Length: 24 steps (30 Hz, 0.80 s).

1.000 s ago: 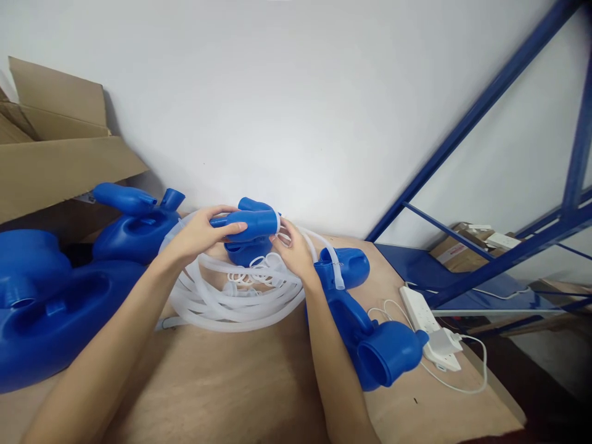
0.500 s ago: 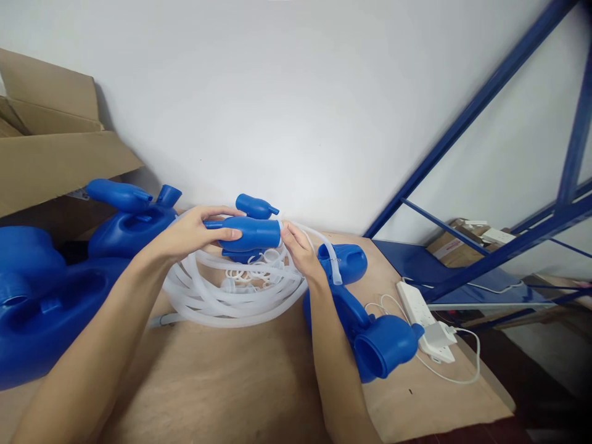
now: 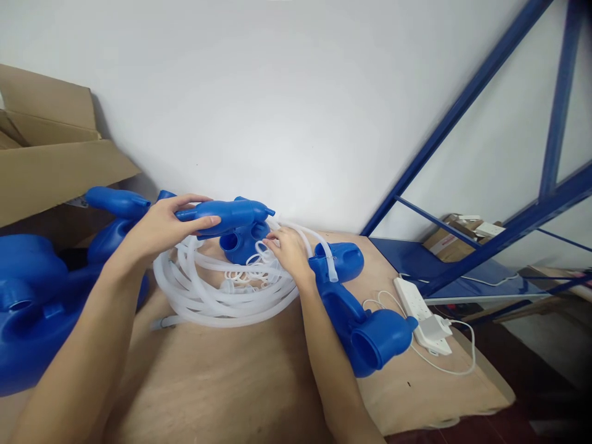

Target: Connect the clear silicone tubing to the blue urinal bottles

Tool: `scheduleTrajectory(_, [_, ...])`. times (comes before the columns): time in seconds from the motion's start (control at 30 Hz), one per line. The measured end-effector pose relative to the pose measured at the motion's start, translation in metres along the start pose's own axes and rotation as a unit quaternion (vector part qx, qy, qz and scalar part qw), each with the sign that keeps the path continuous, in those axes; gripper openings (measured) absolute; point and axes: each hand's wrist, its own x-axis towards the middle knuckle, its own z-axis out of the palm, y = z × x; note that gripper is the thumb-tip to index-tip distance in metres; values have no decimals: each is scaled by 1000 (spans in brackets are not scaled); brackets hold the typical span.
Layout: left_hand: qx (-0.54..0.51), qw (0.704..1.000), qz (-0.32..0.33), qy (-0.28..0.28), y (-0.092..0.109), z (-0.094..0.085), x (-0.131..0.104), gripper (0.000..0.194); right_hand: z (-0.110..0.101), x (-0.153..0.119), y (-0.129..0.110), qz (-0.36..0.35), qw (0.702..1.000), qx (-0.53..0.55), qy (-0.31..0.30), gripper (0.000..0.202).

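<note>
The pale wooden tabletop (image 3: 222,376) offers open room at lower centre, its edge at lower right; coiled translucent plastic tubing (image 3: 189,305) crowds mid-frame. Above, the left hand (image 3: 161,225) grasps a bottle-shaped blue plastic piece (image 3: 219,214) — the right hand (image 3: 291,253) has left its mouth, so two-handed handling seems paused. Right fingers curl near thin white rings (image 3: 252,271) — whether pinching one, I cannot tell.

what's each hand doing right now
Left hand: closed around a blue plastic spouted piece.
Right hand: fingers bent near the coiled translucent tubing; cannot tell whether it grips anything.
</note>
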Motion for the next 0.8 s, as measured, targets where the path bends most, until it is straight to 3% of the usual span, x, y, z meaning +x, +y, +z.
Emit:
scheduleTrajectory(0.07, [6,1000,2,5,-5,-4,1,67,-9,-2,-10,0,1000,-6,-1,12])
scheduleTrajectory(0.17, [-11,999,16,32,-8,-9,1,68,-45,-20,-51,-40,999,-17,31,16])
scheduleTrajectory(0.3, [-102,995,3,24,-5,-10,1,64,-116,-83,-122,-75,977,-19,197,18])
scheduleTrajectory(0.37, [-162,987,-16,5,-1,-8,1,63,-147,-123,-134,-31,976,-81,202,20])
scheduleTrajectory(0.47, [-203,979,-6,-34,10,6,-10,64,-171,-181,-102,57,956,-207,201,33])
scheduleTrajectory(0.57, [-201,971,25,-128,28,39,-37,67,-164,-236,-32,122,935,-233,237,65])
scheduleTrajectory(0.67, [-134,964,91,-209,43,95,-69,64,-139,-277,27,183,958,-91,200,89])
scheduleTrajectory(0.73, [-101,951,169,-239,48,141,-84,58,-120,-291,45,198,955,-11,221,121])
scheduleTrajectory(0.8, [-95,942,203,-249,48,185,-90,61,-104,-293,49,211,951,66,217,137])
